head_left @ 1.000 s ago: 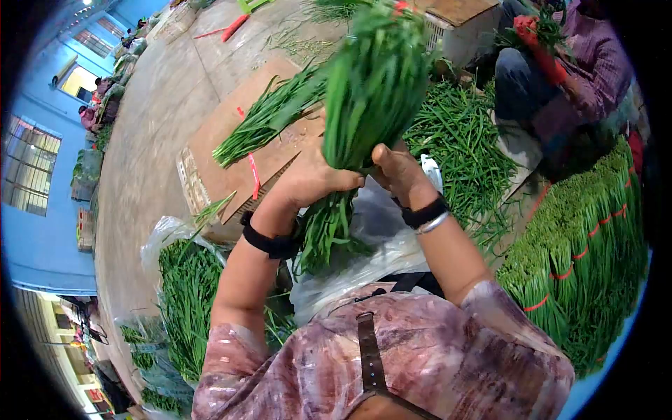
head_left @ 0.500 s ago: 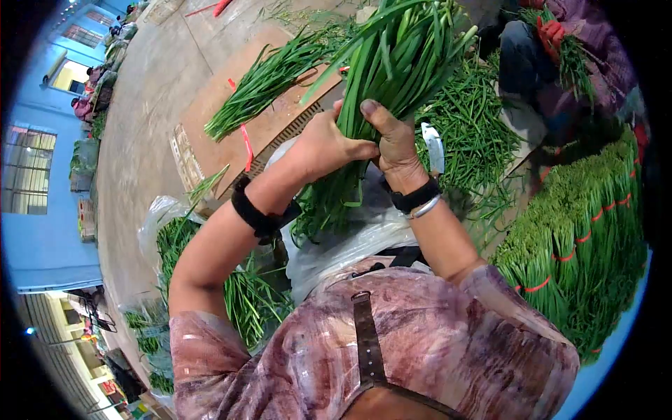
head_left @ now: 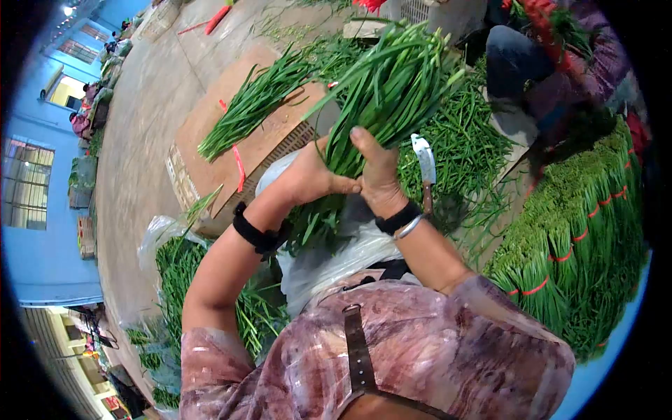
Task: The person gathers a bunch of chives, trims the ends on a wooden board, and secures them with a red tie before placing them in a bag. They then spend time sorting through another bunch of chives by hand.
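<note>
Both my hands are wrapped round a thick bunch of garlic chives (head_left: 399, 91), held in front of me over a plastic sheet on my lap. My left hand (head_left: 311, 171) grips its near part from the left, thumb pointing right. My right hand (head_left: 378, 164) closes on it from the right, thumb up along the leaves. A knife (head_left: 424, 159) with a pale blade and brown handle lies just right of my right hand. Beneath it spreads a heap of loose green stalks (head_left: 465, 133).
A smaller chive bunch (head_left: 255, 101) lies on a cardboard-topped crate (head_left: 203, 133), with red ties (head_left: 239, 168) beside it. Red-banded bundles (head_left: 567, 231) stand stacked at right. Another person (head_left: 595, 63) sits at upper right. More greens fill a plastic bag (head_left: 178, 259) at left.
My hands and the chive bunch have come slightly down and left in view. More of the knife, including its handle, now shows. The other person's hand at upper right has moved.
</note>
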